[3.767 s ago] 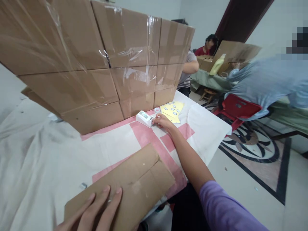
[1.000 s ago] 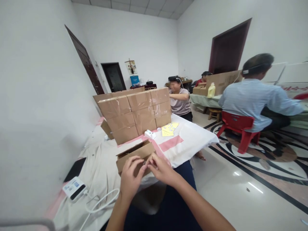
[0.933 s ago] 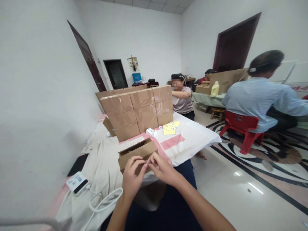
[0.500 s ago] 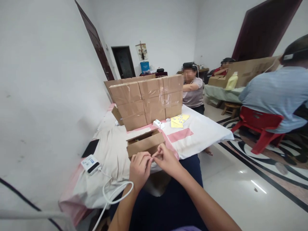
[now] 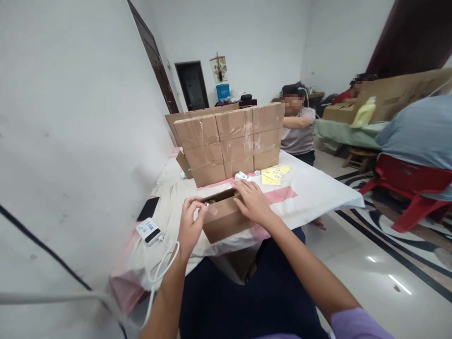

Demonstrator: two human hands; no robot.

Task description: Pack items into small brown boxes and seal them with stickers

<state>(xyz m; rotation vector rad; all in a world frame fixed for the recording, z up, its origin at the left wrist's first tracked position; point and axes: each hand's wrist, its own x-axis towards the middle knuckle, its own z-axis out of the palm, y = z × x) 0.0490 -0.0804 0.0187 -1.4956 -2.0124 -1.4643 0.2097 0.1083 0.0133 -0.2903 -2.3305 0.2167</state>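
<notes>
An open cardboard box [image 5: 228,221] stands at the near edge of the table, with something yellowish showing faintly inside. At its left end my left hand [image 5: 190,223] is closed, thumb and forefinger pinched on what looks like a small piece of clear tape [image 5: 212,211] against the box's upper edge. My right hand [image 5: 254,202] lies across the right end of the box, fingers stretched out over the top edge and holding nothing. Its fingertips are close to a small white device [image 5: 242,176] behind the box.
Taped cardboard boxes [image 5: 233,141] are stacked behind. Yellow sticker sheets [image 5: 275,174] lie at the right, a black phone [image 5: 148,209] and a white power bank [image 5: 149,231] with a cable [image 5: 155,278] at the left. A person [image 5: 298,127] sits across; others work at the right.
My hands were together in front of the box and have parted. The left has gone to the box's left end, the right onto its right end. The camera view has shifted slightly.
</notes>
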